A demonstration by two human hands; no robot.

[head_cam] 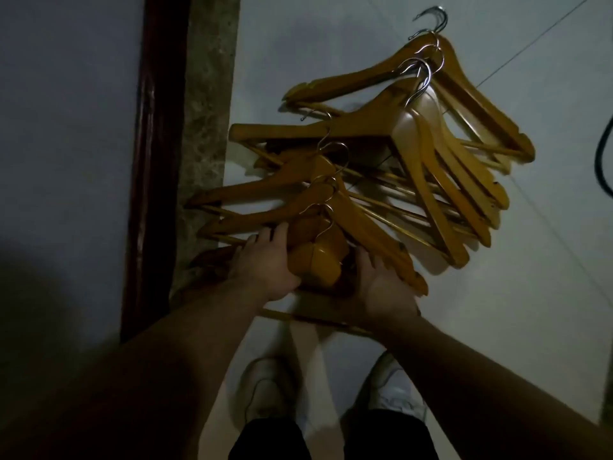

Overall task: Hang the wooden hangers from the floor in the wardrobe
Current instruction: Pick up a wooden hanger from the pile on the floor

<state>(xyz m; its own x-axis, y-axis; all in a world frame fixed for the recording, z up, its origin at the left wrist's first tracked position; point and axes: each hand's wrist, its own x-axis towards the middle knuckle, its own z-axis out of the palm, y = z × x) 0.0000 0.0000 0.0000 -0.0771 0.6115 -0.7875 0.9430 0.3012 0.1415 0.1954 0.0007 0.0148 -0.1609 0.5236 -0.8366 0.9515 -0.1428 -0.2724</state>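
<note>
- Both forearms (159, 346) reach down from the bottom edge and draw together over the near end of the heap.
- Pale tiled floor (497, 293) fills the middle and right of the view.
- Grey wall (66, 94) takes up the left side. A dark wooden strip (156, 127) and a mottled stone strip (205, 78) run between it and the floor.
- Wooden hangers (431, 154) lie in a loose, overlapping heap on the floor, and several left tips rest over the stone strip.
- Nearest hangers (318, 257), a small bunch at the heap's near end, sit between the two hands.
- Left hand (265, 263) grips the bunch's left side, with its fingers curled over the wood by the necks.
- Right hand (384, 290), palm turned up, is cupped round the bunch's right arms. Only the necks keep the hands apart.
- White shoes (265, 390) stand on the floor just below the hands.
- Black cable (602, 161) curves along the right edge.
- Metal hooks (434, 18) stick out at the heap's far end.
</note>
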